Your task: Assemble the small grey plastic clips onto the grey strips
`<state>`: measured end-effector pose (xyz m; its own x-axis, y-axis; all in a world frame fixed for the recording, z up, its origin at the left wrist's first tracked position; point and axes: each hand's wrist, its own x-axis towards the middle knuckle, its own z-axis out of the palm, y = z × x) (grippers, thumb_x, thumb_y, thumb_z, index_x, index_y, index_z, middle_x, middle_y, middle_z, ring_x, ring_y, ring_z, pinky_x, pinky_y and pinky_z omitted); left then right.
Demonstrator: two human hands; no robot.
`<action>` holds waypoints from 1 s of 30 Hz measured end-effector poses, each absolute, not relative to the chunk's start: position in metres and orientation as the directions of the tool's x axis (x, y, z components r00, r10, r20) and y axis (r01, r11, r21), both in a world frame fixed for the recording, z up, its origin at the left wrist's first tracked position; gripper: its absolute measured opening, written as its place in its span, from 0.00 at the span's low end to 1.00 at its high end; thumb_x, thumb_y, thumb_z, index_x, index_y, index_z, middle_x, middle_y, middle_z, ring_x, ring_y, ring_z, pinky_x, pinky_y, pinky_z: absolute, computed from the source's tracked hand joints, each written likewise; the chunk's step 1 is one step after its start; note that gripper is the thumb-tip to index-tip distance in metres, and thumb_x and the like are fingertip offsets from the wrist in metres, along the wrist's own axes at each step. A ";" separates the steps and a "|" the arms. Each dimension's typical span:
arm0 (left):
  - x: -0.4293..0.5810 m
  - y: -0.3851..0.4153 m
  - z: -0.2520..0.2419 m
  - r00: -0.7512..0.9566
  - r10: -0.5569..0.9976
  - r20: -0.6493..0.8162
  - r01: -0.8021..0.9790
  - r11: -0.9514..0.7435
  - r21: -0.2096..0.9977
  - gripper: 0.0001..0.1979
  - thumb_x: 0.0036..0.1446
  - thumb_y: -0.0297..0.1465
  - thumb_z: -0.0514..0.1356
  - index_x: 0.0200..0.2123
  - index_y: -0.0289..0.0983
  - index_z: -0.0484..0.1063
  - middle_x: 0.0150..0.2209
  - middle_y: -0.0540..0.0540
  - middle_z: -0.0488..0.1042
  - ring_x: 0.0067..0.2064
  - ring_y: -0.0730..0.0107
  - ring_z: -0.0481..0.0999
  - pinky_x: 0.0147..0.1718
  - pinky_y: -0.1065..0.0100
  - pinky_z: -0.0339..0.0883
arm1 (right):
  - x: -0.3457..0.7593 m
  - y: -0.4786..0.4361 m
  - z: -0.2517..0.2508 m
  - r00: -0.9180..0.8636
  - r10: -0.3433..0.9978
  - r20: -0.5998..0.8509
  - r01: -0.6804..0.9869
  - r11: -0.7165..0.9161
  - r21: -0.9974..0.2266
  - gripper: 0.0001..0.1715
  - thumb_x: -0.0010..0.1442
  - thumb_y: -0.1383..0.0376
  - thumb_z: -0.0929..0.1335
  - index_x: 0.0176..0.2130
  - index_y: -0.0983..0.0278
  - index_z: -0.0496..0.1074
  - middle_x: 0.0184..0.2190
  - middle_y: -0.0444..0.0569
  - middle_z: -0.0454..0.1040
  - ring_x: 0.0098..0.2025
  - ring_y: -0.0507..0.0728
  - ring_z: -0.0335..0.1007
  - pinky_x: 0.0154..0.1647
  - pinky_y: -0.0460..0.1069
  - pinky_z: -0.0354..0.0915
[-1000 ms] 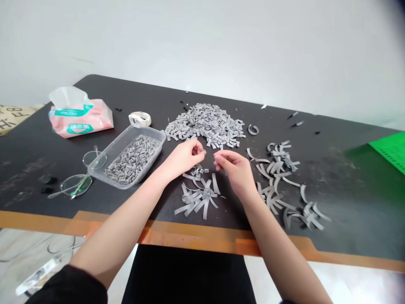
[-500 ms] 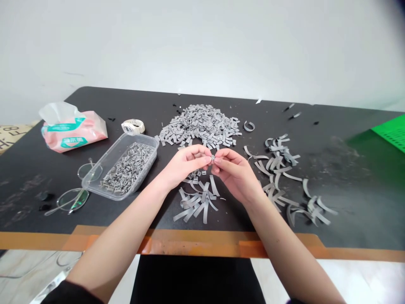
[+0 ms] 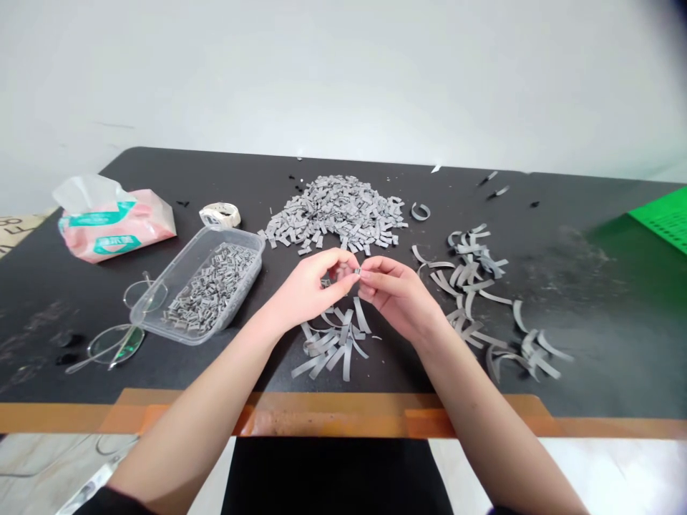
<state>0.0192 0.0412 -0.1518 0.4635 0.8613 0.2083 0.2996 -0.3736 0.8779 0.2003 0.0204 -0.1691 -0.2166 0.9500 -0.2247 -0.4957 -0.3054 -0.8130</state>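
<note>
My left hand [image 3: 308,286] and my right hand [image 3: 400,293] meet fingertip to fingertip over the middle of the table. Both are closed in a pinch on one small grey piece [image 3: 357,271], mostly covered by the fingers. Just beyond them spreads a heap of small grey flat pieces [image 3: 343,207]. Under and in front of the hands lie loose grey strips [image 3: 338,343]. A few tiny grey clips are partly hidden behind my left fingers. To the left, a clear plastic container [image 3: 161,330] holds many small grey clips [image 3: 209,293].
Left of the container are eyeglasses [image 3: 115,345], a pink tissue pack [image 3: 144,214] and a white tape roll [image 3: 220,213]. More curved grey strips [image 3: 469,286] lie scattered on the right. A green perforated tray [image 3: 663,218] sits at the far right. Brown tape [image 3: 333,415] covers the table's front edge.
My left hand has turned slightly, with its thumb and forefinger now further apart behind the pinch. The small grey piece stays between both hands. The view has shifted slightly.
</note>
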 end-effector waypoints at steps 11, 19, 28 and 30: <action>0.021 0.041 -0.156 0.404 0.873 0.273 0.228 -0.385 0.894 0.03 0.58 0.30 0.60 0.36 0.38 0.70 0.32 0.51 0.70 0.34 0.72 0.70 0.36 0.69 0.66 | 0.202 0.020 -0.171 -0.277 0.944 -0.180 -0.464 -0.295 -0.835 0.13 0.49 0.64 0.81 0.36 0.60 0.82 0.27 0.41 0.75 0.28 0.48 0.66 0.33 0.45 0.65; 0.024 0.044 -0.158 0.367 0.925 0.098 -0.064 -0.080 0.995 0.10 0.58 0.37 0.64 0.38 0.37 0.71 0.32 0.50 0.73 0.33 0.72 0.73 0.34 0.69 0.68 | 0.200 0.020 -0.167 -0.223 0.973 -0.058 -0.461 -0.157 -0.873 0.10 0.51 0.61 0.80 0.36 0.57 0.83 0.31 0.43 0.79 0.34 0.52 0.73 0.38 0.48 0.68; 0.026 0.047 -0.160 0.440 0.897 0.049 -0.184 0.037 0.982 0.12 0.55 0.37 0.68 0.35 0.36 0.72 0.30 0.51 0.73 0.30 0.76 0.71 0.34 0.71 0.66 | 0.205 0.021 -0.167 -0.243 0.970 0.009 -0.398 -0.092 -0.913 0.11 0.53 0.53 0.79 0.32 0.58 0.85 0.30 0.46 0.82 0.32 0.53 0.75 0.37 0.49 0.70; 0.025 0.046 -0.159 0.462 0.885 0.049 -0.169 0.034 0.985 0.13 0.54 0.38 0.69 0.35 0.36 0.72 0.30 0.50 0.74 0.31 0.74 0.72 0.34 0.70 0.67 | 0.207 0.022 -0.168 -0.277 0.960 -0.043 -0.376 -0.149 -0.915 0.13 0.52 0.54 0.80 0.30 0.60 0.84 0.29 0.47 0.82 0.29 0.52 0.74 0.32 0.48 0.69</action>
<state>0.0253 0.0455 -0.1585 0.4621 0.8855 0.0489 -0.1690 0.0338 0.9850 0.2071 0.0223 -0.1676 -0.2767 0.9600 -0.0426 -0.3755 -0.1488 -0.9148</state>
